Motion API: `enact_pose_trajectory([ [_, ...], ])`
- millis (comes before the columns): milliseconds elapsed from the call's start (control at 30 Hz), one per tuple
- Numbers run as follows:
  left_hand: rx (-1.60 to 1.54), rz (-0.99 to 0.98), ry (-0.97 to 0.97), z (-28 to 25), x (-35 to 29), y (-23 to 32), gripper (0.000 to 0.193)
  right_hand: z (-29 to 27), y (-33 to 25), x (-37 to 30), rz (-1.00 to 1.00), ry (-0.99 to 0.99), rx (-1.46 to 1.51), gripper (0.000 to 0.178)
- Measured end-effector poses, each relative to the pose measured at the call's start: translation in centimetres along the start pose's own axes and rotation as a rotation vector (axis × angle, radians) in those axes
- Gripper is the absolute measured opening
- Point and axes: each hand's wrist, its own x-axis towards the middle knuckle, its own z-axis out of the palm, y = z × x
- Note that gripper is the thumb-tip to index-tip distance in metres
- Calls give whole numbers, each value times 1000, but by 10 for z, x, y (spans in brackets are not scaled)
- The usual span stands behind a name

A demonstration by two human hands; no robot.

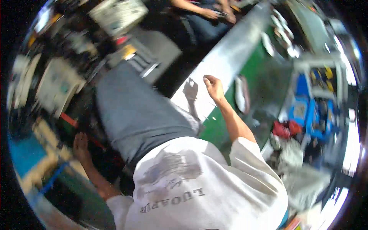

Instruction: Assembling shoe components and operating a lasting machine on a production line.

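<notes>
Near the pale shoe-shaped piece (241, 95) on the green-topped desk (211, 131), holds the right hand (214, 87) half-curled above the white strip (226, 63), cannot tell whether gripping anything, and dangles the left hand (81, 145) open, with a blue crate (299, 111) farther right and a seated co-worker (207, 27) beyond.

From here I see a pale, brown-edged shoe-like piece (240, 94) lying just right of the white ledge (227, 53).

Cluttered workshop with beige machinery (57, 82), green worktop (253, 63), shoe-shaped pieces (240, 95)
</notes>
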Motion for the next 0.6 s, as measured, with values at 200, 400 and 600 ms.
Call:
enact_pose_trajectory([
  [200, 17, -199, -85, 181, -15, 24, 41, -179, 215, -95, 301, 550, -558, 87],
  [400, 130, -19, -154, 227, -29, 75, 43, -198, 294, -79, 445, 344, -20, 111],
  [600, 195, 136, -510, 331, -22, 109, 42, -144, 234, -67, 502, 436, 302, 94],
])
